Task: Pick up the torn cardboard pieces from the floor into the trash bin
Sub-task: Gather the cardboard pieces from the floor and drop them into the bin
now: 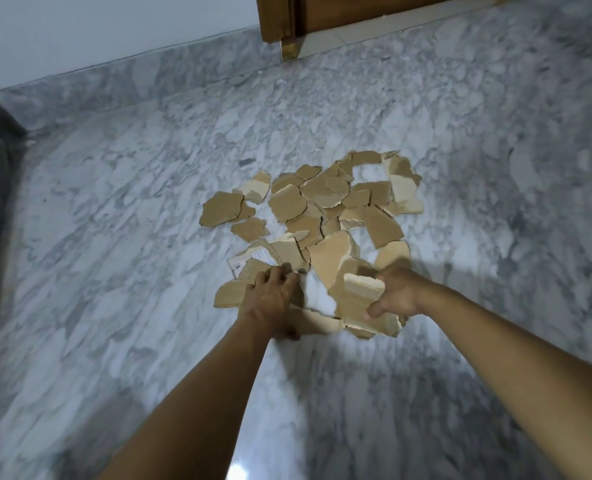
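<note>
Marble floor point(114, 237); both arms outstretched, left hand point(270, 299) and right hand point(396, 292) fingers grasping cardboard pieces point(322, 209).

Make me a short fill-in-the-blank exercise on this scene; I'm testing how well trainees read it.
1. The right hand grips a stack of torn ____ pieces.
2. The loose pieces lie on a ____ floor.
3. The left hand reaches down onto pieces at the pile's ____ edge.
4. The brown door is made of ____.

Missing words: cardboard; marble; near; wood
</note>
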{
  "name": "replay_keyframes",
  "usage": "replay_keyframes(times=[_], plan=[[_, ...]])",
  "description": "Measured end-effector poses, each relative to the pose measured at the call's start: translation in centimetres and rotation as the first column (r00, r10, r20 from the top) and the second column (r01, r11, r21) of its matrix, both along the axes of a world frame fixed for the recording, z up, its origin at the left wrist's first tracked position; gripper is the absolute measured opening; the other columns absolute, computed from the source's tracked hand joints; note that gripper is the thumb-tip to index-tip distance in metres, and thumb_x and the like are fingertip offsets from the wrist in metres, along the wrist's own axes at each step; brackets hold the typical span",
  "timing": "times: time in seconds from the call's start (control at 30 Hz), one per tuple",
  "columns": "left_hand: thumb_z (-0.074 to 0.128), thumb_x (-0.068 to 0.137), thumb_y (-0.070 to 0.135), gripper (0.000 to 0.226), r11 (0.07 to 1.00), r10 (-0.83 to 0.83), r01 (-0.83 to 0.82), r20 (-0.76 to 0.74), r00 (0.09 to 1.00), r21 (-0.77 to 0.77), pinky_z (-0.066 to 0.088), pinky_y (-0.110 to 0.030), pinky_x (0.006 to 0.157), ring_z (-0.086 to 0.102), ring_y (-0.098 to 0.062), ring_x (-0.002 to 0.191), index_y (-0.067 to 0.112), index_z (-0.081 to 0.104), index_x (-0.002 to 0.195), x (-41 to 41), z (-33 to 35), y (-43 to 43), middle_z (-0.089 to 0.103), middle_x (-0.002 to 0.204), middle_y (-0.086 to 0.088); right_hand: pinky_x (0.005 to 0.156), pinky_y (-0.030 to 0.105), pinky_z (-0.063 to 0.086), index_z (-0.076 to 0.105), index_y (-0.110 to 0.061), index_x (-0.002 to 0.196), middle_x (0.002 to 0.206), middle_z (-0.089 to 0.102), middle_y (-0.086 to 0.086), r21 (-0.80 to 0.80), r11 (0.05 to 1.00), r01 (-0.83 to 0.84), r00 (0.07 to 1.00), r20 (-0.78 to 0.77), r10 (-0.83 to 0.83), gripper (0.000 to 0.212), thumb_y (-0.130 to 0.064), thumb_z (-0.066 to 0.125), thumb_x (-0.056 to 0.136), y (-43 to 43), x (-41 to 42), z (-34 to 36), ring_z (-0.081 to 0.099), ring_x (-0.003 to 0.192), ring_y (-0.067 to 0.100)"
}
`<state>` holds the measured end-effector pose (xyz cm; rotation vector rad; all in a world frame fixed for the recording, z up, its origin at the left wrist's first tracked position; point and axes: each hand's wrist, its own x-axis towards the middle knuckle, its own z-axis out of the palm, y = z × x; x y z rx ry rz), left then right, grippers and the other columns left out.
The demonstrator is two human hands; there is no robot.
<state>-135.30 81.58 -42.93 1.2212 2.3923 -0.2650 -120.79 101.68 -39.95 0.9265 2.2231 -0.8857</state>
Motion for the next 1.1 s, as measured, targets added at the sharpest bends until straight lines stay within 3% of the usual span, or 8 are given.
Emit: replay_keyframes(times=[0.23,0.43,0.57,0.73,0.8,0.93,1.0,1.1], plan=[[0.078,0.074,0.035,0.107,0.99,0.141,-0.139,0.082,0.987,-0.025,0.042,-0.04,0.107,0.042,-0.034,0.127,0.011,0.008,0.152,0.0,-0.4,0.0,0.03,0.142,-0.019,0.071,0.03,0.056,0.047,-0.021,0.147,0.127,0.061,0.002,0.015,1.0,0.022,0.998,-0.066,-0.021,0.097,-0.039,0.092,0.063,0.4,0.1,-0.1,0.062,0.11,0.023],[0.086,0.059,0.053,0.112,0.97,0.234,-0.23,0.051,0.971,-0.072,0.046,-0.043,0.102,0.042,-0.031,0.125,0.01,0.027,0.143,0.5,-0.1,0.0,0.038,0.136,-0.014,0.068,0.028,0.052,0.043,-0.019,0.149,0.131,0.057,0.004,0.014,1.0,0.028,0.998,-0.062,-0.027,0.093,-0.034,0.09,0.07,0.7,0.3,0.7,0.062,0.108,0.023],[0.07,0.069,0.068,0.079,0.986,0.062,-0.077,-0.101,0.993,-0.147,0.041,-0.042,0.099,0.037,-0.029,0.121,0.018,0.054,0.129,0.7,-0.1,-0.4,0.038,0.133,-0.011,0.075,0.028,0.053,0.045,-0.019,0.148,0.132,0.057,0.003,0.019,0.999,0.043,0.996,-0.081,-0.041,0.092,-0.035,0.09,0.069,0.6,0.7,0.5,0.059,0.114,0.023],[0.054,0.086,0.066,0.056,0.998,0.056,-0.056,0.154,0.986,-0.004,0.041,-0.045,0.1,0.038,-0.028,0.12,0.022,0.061,0.12,-0.2,1.0,-2.4,0.039,0.126,-0.009,0.069,0.027,0.052,0.048,-0.018,0.145,0.13,0.059,0.004,-0.007,0.999,0.038,0.996,-0.079,-0.038,0.09,-0.037,0.091,0.067,0.2,1.2,0.2,0.06,0.113,0.023],[0.059,0.087,0.06,0.05,0.979,0.148,-0.187,0.363,0.92,0.075,0.047,-0.044,0.095,0.049,-0.028,0.114,0.022,0.061,0.119,-2.4,2.3,-3.1,0.05,0.119,-0.007,0.066,0.029,0.055,0.051,-0.019,0.141,0.121,0.062,0.003,-0.009,1.0,0.023,0.996,-0.082,-0.024,0.085,-0.035,0.091,0.068,0.3,1.0,0.3,0.064,0.105,0.022],[0.08,0.082,0.017,0.037,0.704,0.416,-0.71,0.788,0.455,0.038,0.057,-0.027,0.056,0.072,-0.023,0.071,-0.002,0.063,0.11,-6.0,4.2,-4.0,0.07,0.091,-0.011,0.061,0.033,0.059,0.058,-0.02,0.125,0.104,0.065,0.004,-0.031,0.999,0.036,0.996,-0.075,-0.038,0.063,-0.032,0.089,0.072,0.6,0.7,1.1,0.069,0.084,0.024],[0.086,0.075,0.026,0.037,0.706,0.48,-0.707,0.706,0.52,0.041,0.056,-0.025,0.053,0.07,-0.014,0.061,0.002,0.07,0.097,-6.6,3.5,-4.2,0.071,0.082,-0.007,0.061,0.033,0.057,0.058,-0.018,0.121,0.099,0.064,0.002,-0.031,0.999,0.02,0.998,-0.055,-0.021,0.058,-0.034,0.088,0.074,0.6,0.9,1.5,0.068,0.084,0.024],[0.082,0.058,0.066,0.056,0.817,0.545,-0.574,0.259,0.797,0.047,0.052,-0.039,0.092,0.053,-0.025,0.111,0.023,0.075,0.093,-6.5,0.6,-4.4,0.054,0.121,-0.005,0.057,0.022,0.045,0.06,-0.018,0.114,0.096,0.062,-0.002,-0.013,0.996,-0.087,0.996,-0.002,0.087,0.051,-0.04,0.086,0.075,0.3,1.5,1.7,0.06,0.079,0.013]])
